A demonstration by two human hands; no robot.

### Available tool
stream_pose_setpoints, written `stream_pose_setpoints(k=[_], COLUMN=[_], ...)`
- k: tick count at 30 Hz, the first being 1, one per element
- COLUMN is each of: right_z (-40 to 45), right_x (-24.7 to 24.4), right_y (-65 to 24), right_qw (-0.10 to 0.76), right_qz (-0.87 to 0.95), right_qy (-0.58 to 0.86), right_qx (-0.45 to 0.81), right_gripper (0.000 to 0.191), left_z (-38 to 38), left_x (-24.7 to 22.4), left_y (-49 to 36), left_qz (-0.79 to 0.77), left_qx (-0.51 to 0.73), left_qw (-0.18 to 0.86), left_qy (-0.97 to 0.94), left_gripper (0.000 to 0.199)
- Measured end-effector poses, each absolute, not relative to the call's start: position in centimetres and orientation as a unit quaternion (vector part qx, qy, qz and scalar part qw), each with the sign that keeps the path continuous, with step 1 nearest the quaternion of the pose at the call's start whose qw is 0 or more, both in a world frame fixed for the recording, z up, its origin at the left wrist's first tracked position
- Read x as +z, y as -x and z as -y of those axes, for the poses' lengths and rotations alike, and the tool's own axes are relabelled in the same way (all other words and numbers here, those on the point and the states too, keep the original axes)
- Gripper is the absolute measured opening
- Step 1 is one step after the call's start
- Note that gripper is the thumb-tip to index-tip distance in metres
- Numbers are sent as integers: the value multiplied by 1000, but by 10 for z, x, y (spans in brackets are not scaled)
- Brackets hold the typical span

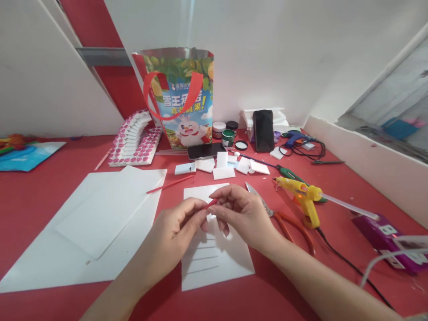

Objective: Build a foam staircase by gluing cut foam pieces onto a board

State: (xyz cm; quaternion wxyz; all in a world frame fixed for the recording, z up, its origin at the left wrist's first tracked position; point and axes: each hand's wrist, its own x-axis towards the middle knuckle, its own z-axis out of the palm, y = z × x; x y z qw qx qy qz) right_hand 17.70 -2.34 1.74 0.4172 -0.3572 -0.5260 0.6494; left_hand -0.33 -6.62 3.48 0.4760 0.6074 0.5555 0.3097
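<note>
Between the fingertips of both hands is a short, thin red stick [210, 203], its exact kind unclear. My left hand [182, 223] pinches its left end. The thumb and fingers of my right hand [239, 211] close on the other end. Beneath them lies a white sheet [217, 276] with several dark parallel lines, partly covered by the hands and their shadow. A longer red stick [170, 183] rests to the left, its near end over the edge of a large white sheet [133, 191]. Pliers with orange handles [294, 223] lie just right of my right hand.
A yellow glue gun [302, 196] with a clear glue stick stands at right, near a purple box [384, 240]. White pieces [224, 173], a phone [206, 150], paint jars [228, 138] and a printed bag [187, 102] line the back. A second phone [263, 131] leans upright.
</note>
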Motion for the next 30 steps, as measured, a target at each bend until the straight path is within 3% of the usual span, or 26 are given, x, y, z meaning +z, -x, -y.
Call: stream_pose_setpoints(k=[6,30], right_z=[23,18], right_x=[22,20], right_y=[-174,-183], right_qw=[400,359], right_qz=[480,458], right_qy=[358,340], right_qx=[694,739], right_gripper=[38,19], left_z=[67,71], left_x=[32,40], left_y=[5,7], left_qz=[-549,-559], left_qx=[300,276], left_qw=[486,422], left_qy=[-611,-658], left_gripper=[30,36])
